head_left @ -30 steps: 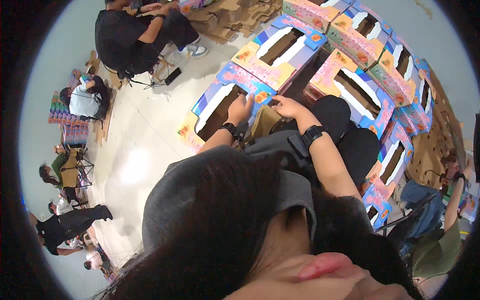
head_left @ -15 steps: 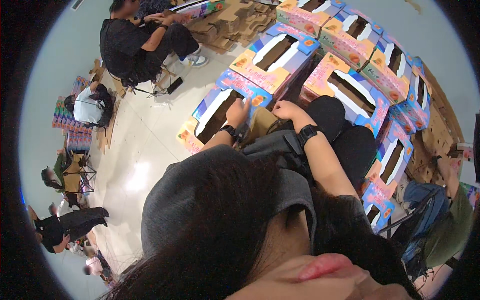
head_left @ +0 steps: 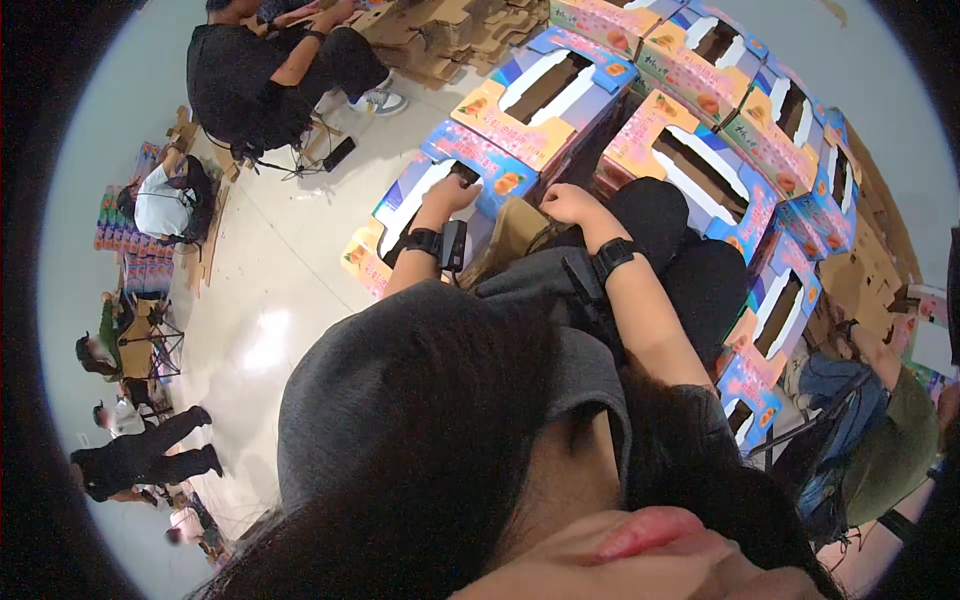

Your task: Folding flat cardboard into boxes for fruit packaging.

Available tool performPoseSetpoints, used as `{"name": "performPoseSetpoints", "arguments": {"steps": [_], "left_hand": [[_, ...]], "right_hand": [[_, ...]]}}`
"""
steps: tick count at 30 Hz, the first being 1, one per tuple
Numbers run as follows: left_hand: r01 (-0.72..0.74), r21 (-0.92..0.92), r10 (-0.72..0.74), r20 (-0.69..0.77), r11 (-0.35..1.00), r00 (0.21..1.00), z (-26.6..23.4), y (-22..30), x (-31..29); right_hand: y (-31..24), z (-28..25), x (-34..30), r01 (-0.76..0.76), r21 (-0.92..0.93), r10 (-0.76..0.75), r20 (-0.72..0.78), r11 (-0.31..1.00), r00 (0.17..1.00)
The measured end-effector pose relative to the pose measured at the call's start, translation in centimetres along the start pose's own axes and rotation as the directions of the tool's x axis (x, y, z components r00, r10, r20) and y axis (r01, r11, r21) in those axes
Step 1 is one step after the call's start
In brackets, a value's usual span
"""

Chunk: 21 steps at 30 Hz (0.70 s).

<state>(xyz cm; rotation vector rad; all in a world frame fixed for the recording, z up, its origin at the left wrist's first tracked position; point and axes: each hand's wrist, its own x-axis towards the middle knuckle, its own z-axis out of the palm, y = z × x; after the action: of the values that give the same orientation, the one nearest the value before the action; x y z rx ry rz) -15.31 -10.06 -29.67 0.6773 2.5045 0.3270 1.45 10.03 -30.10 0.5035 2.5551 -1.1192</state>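
The nearest printed cardboard box [head_left: 478, 152] is pink, blue and yellow, with a long cut-out in its top framed by white edges. My left hand [head_left: 450, 196] is at that cut-out, its fingers curled at the edge and partly hidden. A dark band with a small device [head_left: 453, 246] is on the left wrist. Closed and resting beside the box and my knee is my right hand [head_left: 570, 204]; I cannot make out whether anything is in its fingers. Below and between the hands is a tan piece [head_left: 518, 230], partly covered by my clothing.
More printed boxes [head_left: 690, 175] stand ahead and to the right, some stacked. Flat brown cardboard [head_left: 440, 40] lies at the far side, with more at the right [head_left: 865, 285]. A seated person in black [head_left: 255, 85] is at the far left; another person's green sleeve [head_left: 895, 440] shows at right.
My left hand has drawn back slightly left and up, from extended fingers to curled ones at the cut-out. The right hand stays nearly in place. The view has shifted a little.
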Motion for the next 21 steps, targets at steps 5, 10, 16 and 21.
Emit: {"name": "performPoseSetpoints", "arguments": {"steps": [5,10,16,21], "left_hand": [[-0.088,-0.094,0.052,-0.327,0.992,0.944,-2.2,3.1,-0.9],[-0.568,0.009,0.517,-0.428,0.823,0.742,1.0,5.7,3.4],[-0.608,0.218,0.625,-0.014,0.763,0.78,3.7,9.9,6.1],[-0.496,0.245,0.449,0.223,0.833,0.865,4.4,9.8,7.0]], "right_hand": [[-0.5,0.4,0.1,0.022,0.049,-0.013,-0.171,0.999,0.985],[-1.5,0.0,-0.5,0.053,0.139,-0.018,-0.238,0.989,0.971],[-0.6,0.4,0.1,0.118,0.19,-0.079,-0.2,0.975,0.977],[-4.9,-2.7,-2.1,0.021,0.168,-0.033,0.07,0.986,0.997]]}}
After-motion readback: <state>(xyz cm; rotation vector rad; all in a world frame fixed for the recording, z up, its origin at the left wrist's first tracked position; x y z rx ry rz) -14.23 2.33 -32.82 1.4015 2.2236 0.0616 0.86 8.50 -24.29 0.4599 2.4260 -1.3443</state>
